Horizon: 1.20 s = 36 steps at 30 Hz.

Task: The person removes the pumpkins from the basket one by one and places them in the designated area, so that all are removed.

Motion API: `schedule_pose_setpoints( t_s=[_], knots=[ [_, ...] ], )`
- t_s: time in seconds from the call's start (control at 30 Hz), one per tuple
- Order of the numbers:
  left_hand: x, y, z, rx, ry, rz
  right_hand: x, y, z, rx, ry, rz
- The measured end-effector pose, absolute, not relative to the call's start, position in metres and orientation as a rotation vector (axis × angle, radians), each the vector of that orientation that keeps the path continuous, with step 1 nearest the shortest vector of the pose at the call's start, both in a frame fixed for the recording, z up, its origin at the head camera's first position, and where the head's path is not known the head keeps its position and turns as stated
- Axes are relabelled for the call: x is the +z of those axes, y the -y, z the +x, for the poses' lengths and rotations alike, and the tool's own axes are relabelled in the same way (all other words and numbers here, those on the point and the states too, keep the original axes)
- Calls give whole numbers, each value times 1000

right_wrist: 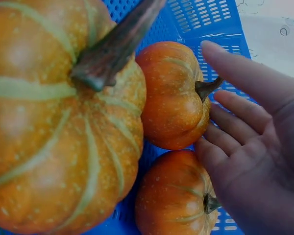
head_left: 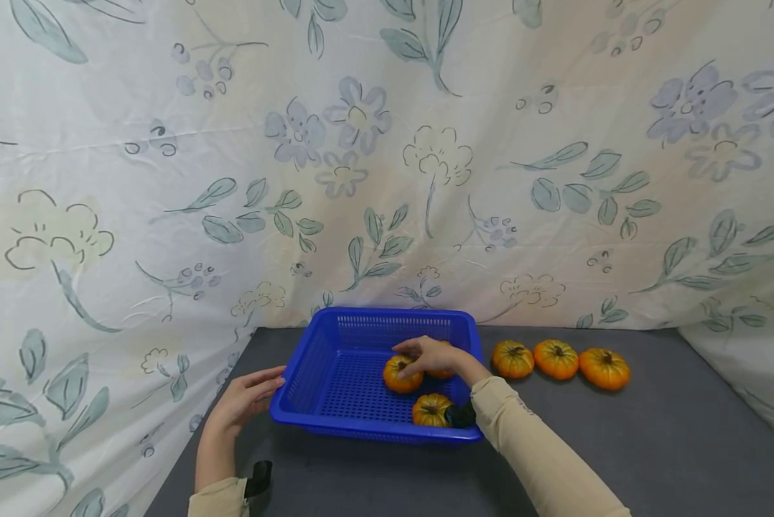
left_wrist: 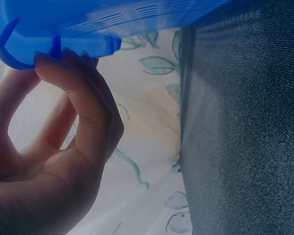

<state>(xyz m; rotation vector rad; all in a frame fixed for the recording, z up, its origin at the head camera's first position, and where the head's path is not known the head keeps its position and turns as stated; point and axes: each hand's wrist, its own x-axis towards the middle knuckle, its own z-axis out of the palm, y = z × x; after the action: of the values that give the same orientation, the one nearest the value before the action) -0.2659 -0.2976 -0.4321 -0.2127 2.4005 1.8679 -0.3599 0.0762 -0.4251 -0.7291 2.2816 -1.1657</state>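
Note:
A blue plastic basket [head_left: 348,384] with slotted walls holds three small orange pumpkins. My left hand [head_left: 245,395] grips its left rim, fingertips curled at the lip in the left wrist view. Inside the right half, my right hand [head_left: 434,357] reaches over a pumpkin [head_left: 400,377], its fingers extended loosely beside that pumpkin's stem [right_wrist: 206,89]. A second pumpkin [right_wrist: 176,196] sits under the hand, mostly covered by it in the head view. The third pumpkin [head_left: 431,411], green-striped, lies by the front wall and looms close in the right wrist view.
Three more orange pumpkins stand in a row right of the basket: one pumpkin [head_left: 513,359] nearest it, a middle pumpkin [head_left: 556,360] and an outer pumpkin [head_left: 604,369]. A dark grey table [head_left: 671,424] lies beneath. Behind hangs a floral cloth [head_left: 374,215], close to the basket's back.

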Motion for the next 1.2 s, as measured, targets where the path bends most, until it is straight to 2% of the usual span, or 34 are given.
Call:
schedule_pose_setpoints(
  t_s=[1.2],
  knots=[
    [-432,298,-267,1883,-2387,-197,-432,-78,-359,-1177,-2216,-785]
  ],
)
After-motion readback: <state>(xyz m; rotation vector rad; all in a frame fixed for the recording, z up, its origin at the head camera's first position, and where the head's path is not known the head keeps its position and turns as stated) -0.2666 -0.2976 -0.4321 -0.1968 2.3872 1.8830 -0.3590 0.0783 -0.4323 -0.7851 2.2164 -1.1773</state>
